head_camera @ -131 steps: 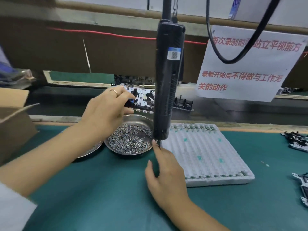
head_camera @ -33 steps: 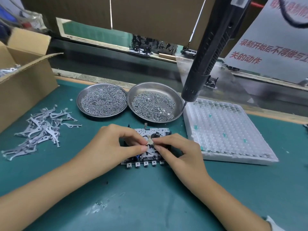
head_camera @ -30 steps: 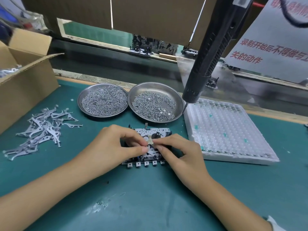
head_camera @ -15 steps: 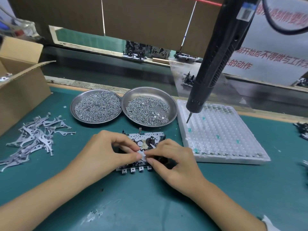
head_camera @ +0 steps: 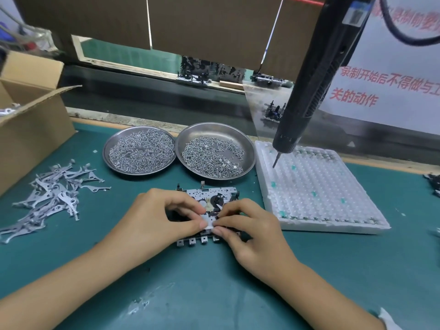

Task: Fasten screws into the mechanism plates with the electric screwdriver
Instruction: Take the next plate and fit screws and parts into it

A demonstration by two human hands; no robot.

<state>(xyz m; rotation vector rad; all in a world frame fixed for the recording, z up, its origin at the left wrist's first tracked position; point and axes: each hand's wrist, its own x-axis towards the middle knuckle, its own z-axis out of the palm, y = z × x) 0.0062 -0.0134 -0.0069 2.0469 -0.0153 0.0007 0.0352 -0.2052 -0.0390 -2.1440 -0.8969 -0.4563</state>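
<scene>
A metal mechanism plate (head_camera: pixel 209 195) lies flat on the green mat in front of me. My left hand (head_camera: pixel 157 220) and my right hand (head_camera: pixel 252 232) meet over its middle and together pinch a small grey metal piece (head_camera: pixel 209 221) against it. The black electric screwdriver (head_camera: pixel 309 91) hangs untouched at the upper right, its bit over the white foam tray (head_camera: pixel 319 189). Two steel dishes hold screws: the left dish (head_camera: pixel 139 150) and the right dish (head_camera: pixel 215 151), both just beyond the plate.
A heap of grey metal levers (head_camera: pixel 50 196) lies on the mat at the left. An open cardboard box (head_camera: pixel 31 110) stands at the far left. More mechanisms (head_camera: pixel 204 72) sit on the conveyor behind. A printed paper notice (head_camera: pixel 390 75) hangs at the right.
Earlier my left hand reached to the conveyor while my right was by the screwdriver tip. Since then the plate has come to the mat and both hands have stayed on the small piece.
</scene>
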